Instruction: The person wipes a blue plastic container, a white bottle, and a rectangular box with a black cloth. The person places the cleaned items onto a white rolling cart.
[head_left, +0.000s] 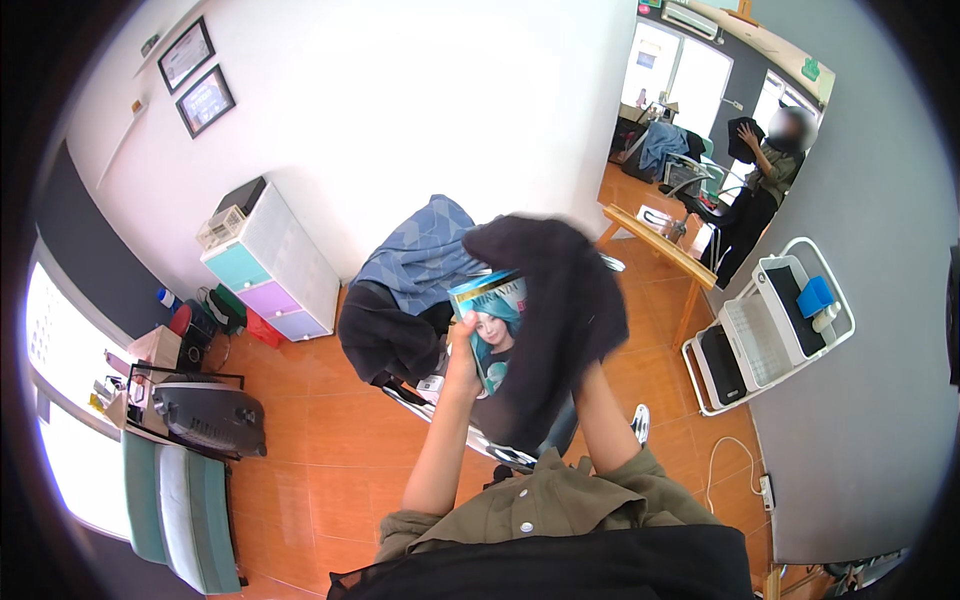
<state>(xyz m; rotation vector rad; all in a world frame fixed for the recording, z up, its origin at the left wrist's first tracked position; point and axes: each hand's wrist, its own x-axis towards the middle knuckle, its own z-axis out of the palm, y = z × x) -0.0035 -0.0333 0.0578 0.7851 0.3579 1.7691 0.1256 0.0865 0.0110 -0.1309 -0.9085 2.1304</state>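
Observation:
My left hand (462, 358) holds a teal Miranda hair-dye box (490, 330) upright, thumb across its printed front. A black cloth (566, 322) hangs in front of my right forearm and covers the box's right side. That cloth hides my right hand in the direct view; in the wall mirror (679, 97) its fingers show against the dark fabric. Beyond my hands, a blue patterned cloth (420, 251) and another dark cloth (390, 337) drape over a chair. A small white box (430, 387) sits below the dark cloth, near my left wrist.
To the right stand a white tiered trolley (772, 330) and a wooden frame leg (660, 244). A power strip (766, 493) with its cord lies by the grey wall. At left are a drawer cabinet (277, 262), a dark grey wheeled appliance (210, 416) and a green padded seat (180, 510).

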